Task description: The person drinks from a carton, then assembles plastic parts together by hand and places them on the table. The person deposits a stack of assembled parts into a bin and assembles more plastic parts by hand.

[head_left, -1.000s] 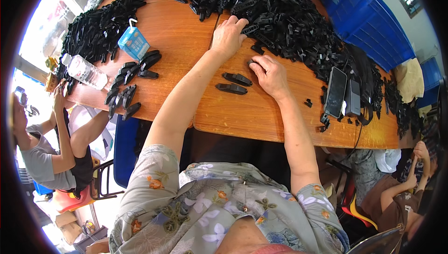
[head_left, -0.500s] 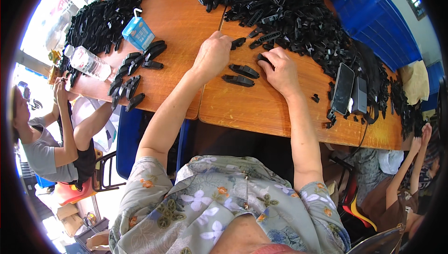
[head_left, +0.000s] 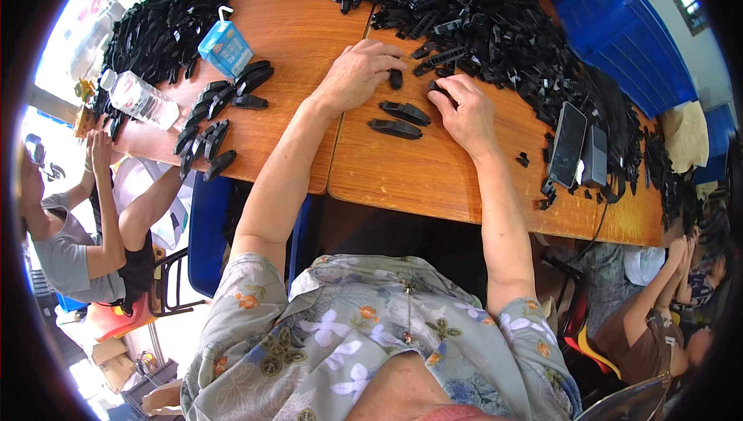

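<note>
My left hand is above the wooden table, its fingers closed round a small black plastic part whose end shows below the fingertips. To its right, my right hand pinches another black piece, mostly covered by thumb and fingers. Between the hands and nearer to me, two long, curved black plastic parts lie side by side on the table. Just beyond my right hand, a ribbed black part lies at the edge of a large heap of black parts.
Grouped black parts lie at the left, near a blue drink carton and a clear bottle. Another black heap is behind them. At right are a phone and a blue crate. People sit at both sides.
My left fingers have stretched forward and right, and the black part at them has turned from lying sideways to pointing toward me. My right hand stays nearly in place.
</note>
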